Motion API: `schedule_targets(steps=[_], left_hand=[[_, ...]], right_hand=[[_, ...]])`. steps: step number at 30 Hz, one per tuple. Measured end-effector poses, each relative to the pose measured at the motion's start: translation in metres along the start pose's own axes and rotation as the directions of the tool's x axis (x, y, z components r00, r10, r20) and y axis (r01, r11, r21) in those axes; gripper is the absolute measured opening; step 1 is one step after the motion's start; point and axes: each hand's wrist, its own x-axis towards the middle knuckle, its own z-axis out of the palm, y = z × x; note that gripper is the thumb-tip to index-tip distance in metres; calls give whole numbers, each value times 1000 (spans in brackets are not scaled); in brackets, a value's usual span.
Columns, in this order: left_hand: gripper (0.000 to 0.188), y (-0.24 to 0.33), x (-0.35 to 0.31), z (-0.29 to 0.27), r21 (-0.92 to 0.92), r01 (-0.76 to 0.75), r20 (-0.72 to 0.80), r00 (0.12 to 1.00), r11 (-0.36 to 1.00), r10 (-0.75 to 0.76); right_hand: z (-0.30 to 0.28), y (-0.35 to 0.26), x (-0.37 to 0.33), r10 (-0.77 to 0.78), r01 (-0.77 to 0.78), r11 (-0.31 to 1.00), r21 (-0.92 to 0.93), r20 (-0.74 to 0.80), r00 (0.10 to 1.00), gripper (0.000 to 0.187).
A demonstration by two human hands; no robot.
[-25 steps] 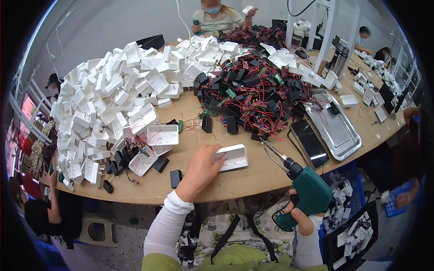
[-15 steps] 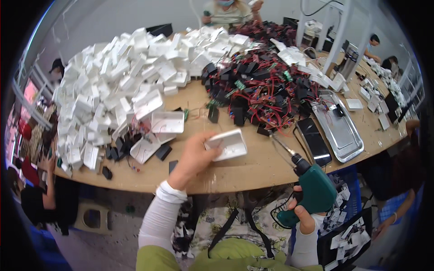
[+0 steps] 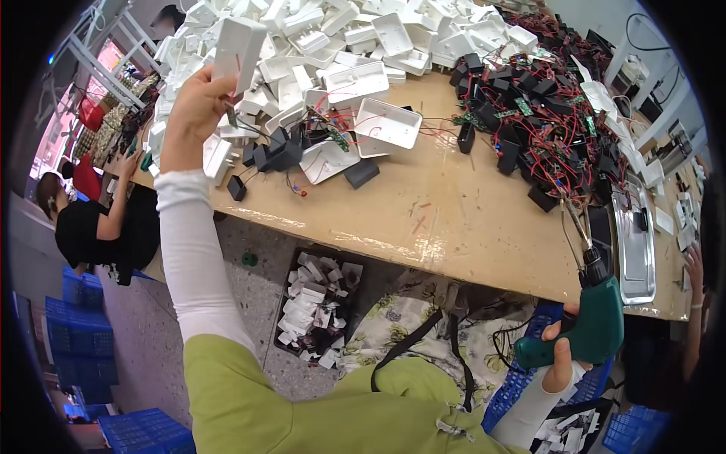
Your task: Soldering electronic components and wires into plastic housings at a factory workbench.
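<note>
**White casing raised over the pile**

The left hand is gripping a white plastic casing, fingers closed round its lower end, long axis pointing up and away above the heap of white casings; the right hand is clasping a green electric screwdriver low at the table edge, well apart.

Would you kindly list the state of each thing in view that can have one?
Left hand: raised, closed round a white plastic case.
White plastic case: lifted off the table, held upright.
Right hand: gripping the green electric screwdriver.
Green electric screwdriver: held below the table edge, bit pointing up.
White tray shell: lying open side up on the wooden table.
Metal tray: flat on the table.
</note>
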Motion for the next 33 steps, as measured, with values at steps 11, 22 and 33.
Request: schedule_targets(steps=[11,22,33], left_hand=[[36,-64,26,88,349,141,85,980,927,-181],[59,-29,42,92,434,-165,150,983,886,110],[30,-64,216,189,867,-385,332,920,316,210]], right_hand=[[13,-3,15,-79,77,995,-70,-20,997,49],[12,-10,49,-45,44,998,-38,-33,998,50],[8,3,72,11,-18,999,-44,-142,990,51]])
